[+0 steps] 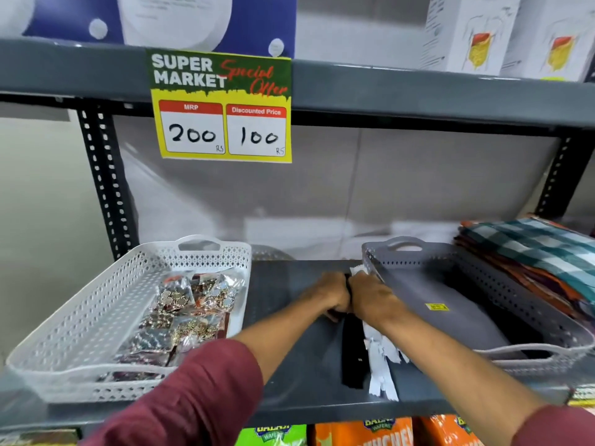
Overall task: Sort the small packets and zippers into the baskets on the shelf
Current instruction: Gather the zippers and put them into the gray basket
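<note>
Zippers lie on shelf between white basket and grey basket, long axis front to back. Both fists closed on their far ends: left hand, right hand. Grey basket just beside right hand; a short rightward carry is judged enough.

Bare shelf strip left of left grip; white basket walls it further left, grey basket touching right grip.
</note>
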A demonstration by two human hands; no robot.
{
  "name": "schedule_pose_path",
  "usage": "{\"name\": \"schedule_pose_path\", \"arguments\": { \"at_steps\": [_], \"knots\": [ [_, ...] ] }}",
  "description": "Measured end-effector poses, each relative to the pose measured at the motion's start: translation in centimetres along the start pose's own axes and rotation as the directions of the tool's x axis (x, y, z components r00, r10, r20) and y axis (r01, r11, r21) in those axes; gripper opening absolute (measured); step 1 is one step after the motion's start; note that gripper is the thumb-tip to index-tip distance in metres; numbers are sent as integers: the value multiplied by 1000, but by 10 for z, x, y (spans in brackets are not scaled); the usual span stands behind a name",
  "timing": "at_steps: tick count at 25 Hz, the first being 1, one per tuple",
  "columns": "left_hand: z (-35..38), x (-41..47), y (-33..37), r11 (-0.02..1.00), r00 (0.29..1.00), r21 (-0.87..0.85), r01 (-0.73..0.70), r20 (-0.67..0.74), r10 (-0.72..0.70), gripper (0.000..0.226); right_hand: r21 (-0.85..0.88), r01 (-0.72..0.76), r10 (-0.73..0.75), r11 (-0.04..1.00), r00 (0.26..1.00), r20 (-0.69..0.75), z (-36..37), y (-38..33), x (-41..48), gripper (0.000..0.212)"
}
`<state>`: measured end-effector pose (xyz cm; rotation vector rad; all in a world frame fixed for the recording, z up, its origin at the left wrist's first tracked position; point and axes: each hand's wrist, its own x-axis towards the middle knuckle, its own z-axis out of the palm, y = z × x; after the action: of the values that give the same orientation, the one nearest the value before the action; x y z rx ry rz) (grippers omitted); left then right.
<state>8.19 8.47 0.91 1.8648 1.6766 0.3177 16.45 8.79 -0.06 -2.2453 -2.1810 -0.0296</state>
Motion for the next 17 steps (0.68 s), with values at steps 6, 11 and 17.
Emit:
{"name": "schedule_pose_path", "arguments": {
  "at_steps": [6, 11, 17],
  "knots": [
    [6, -8, -13, 998, 986, -41, -46, -160, 39, 15, -74, 46, -51, 996, 996, -69, 4, 0, -11, 30],
    [-14, -18, -14, 988, 984, -152, -28, -179, 0, 27, 64, 164, -149, 984, 969, -198, -16, 8, -32, 24],
    [-55, -25, 17, 945, 946, -269, -184, -309, 96, 21, 434, 226, -106, 872, 953, -284, -71, 64, -36, 28]
  ]
}}
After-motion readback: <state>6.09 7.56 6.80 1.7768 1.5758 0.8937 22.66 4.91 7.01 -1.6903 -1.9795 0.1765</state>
